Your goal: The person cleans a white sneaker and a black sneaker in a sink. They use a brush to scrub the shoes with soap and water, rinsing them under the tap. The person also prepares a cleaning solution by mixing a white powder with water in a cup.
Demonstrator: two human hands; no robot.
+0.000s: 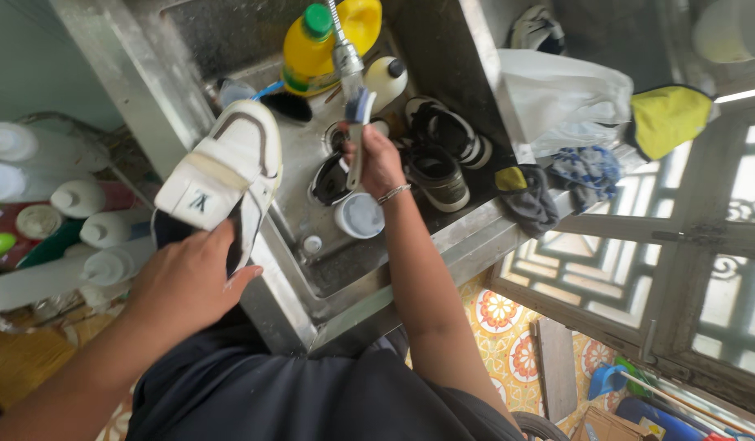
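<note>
Sink [443, 73], stainless steel, fills the centre of the view; the basin holds dark shoes [438, 163], a yellow detergent bottle [308, 53] with a green cap, a white bottle [385, 77] and a small round white cup [359, 216]. Cloths [561, 102] lie over the right rim, white, yellow and blue.

White sneaker [226, 167] sits above the sink's left rim, sole side away from the camera, upper with its dark trim facing up. Left hand [189, 282] is clamped on its heel end, fingers wrapped round the back.

Right hand [377, 159] is closed round the handle of a scrub brush [359, 110], bristle head up under the tap spout [342, 41]. Whether water is running cannot be told.

Hands are well apart: shoe left, brush centre.

Judgement on doing this well: wet the bristles fully, then bring the sneaker over the basin so runoff lands inside, not on the rim. Firm heel grip looks right; tilting the toe down would likely drain better. Short strokes along the trim seams, light pressure on the white panels.
</note>
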